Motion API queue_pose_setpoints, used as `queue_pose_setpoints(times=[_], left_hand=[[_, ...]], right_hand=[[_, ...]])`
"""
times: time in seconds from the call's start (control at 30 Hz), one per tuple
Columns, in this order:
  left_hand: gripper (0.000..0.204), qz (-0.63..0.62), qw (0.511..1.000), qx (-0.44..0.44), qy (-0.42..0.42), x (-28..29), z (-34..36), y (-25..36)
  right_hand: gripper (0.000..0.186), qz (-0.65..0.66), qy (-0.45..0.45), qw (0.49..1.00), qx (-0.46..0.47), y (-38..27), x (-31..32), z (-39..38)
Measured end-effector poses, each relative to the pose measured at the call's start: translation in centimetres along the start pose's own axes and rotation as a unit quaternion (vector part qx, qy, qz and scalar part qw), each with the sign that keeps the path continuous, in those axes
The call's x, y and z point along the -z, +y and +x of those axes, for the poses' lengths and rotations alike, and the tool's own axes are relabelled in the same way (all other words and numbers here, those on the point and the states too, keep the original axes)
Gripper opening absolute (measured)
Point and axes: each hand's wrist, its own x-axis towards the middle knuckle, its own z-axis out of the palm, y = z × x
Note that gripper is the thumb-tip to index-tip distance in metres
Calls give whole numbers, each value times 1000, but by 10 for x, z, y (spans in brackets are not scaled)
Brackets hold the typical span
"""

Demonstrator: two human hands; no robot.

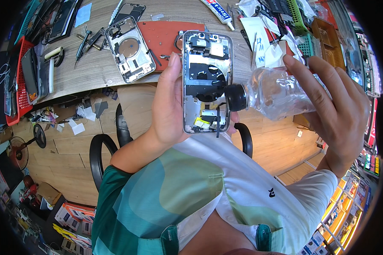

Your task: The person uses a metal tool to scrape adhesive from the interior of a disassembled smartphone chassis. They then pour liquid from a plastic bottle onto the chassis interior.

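My left hand (167, 100) grips an opened phone housing (205, 83) upright by its edges, the thumb along the left side. Inside it show silver metal, black film, a camera area at the top and a yellow piece near the bottom. A dark strip hangs over its lower edge. My right hand (338, 100) holds a clear plastic bottle (270, 93) tipped on its side. The bottle's black cap (235, 97) points left, at the right edge of the housing; whether it touches cannot be told. Some left fingers are hidden behind the housing.
On the wooden bench, a second phone housing (137, 63) lies by an orange-red mat (164, 32). Screwdrivers (81, 49), a glue tube (219, 13), papers (259, 40) and a brown tray (327, 40) surround them. A red basket (19, 100) stands left; a chair armrest (98, 157) is below.
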Motion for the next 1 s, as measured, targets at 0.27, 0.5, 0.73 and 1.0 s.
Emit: queue_pose_setpoints(times=[0.27, 0.5, 0.73, 1.0], left_hand=[[95, -28, 999, 10, 27, -3, -1, -1], [89, -18, 999, 7, 34, -6, 0, 1], [92, 5, 1000, -3, 5, -1, 2, 1], [94, -24, 1000, -8, 4, -2, 0, 0]], right_hand=[[87, 11, 2, 1000, 6, 9, -6, -6], [90, 8, 4, 1000, 3, 13, -9, -4], [91, 9, 5, 1000, -5, 14, -8, 0], [88, 19, -2, 1000, -3, 5, -3, 6]])
